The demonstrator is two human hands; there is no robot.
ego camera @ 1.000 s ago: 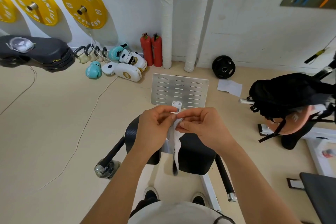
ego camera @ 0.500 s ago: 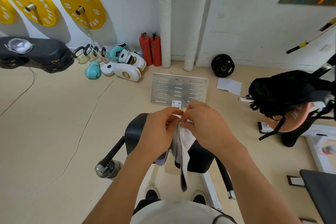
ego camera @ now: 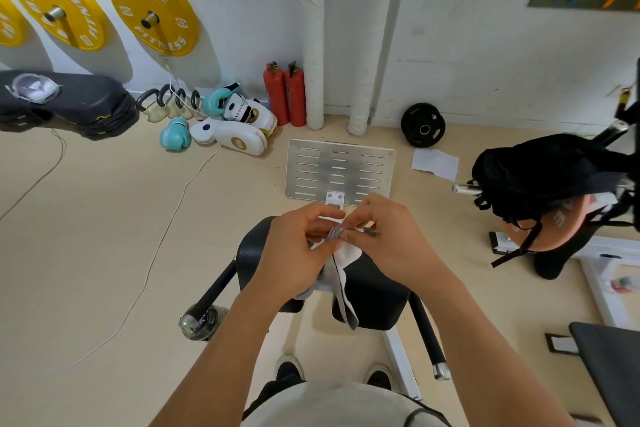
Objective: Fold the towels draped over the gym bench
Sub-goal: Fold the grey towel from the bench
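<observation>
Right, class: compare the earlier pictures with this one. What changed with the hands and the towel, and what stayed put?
Both hands, left hand and right hand, kept their pinching grip on the towel and drifted slightly away from the body. The hanging cloth opened wider, then drew in shorter. Nothing was let go. The bench, fire extinguishers and boxing gloves stayed where they were.

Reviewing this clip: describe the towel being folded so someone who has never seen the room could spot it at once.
Start at the black padded bench in the lower middle, just before the slotted metal plate on the floor. Above the bench, the left hand and right hand meet, both pinching the towel. It is the only pale grey cloth there, dark-edged, hanging in a narrow strip from the fingers.
</observation>
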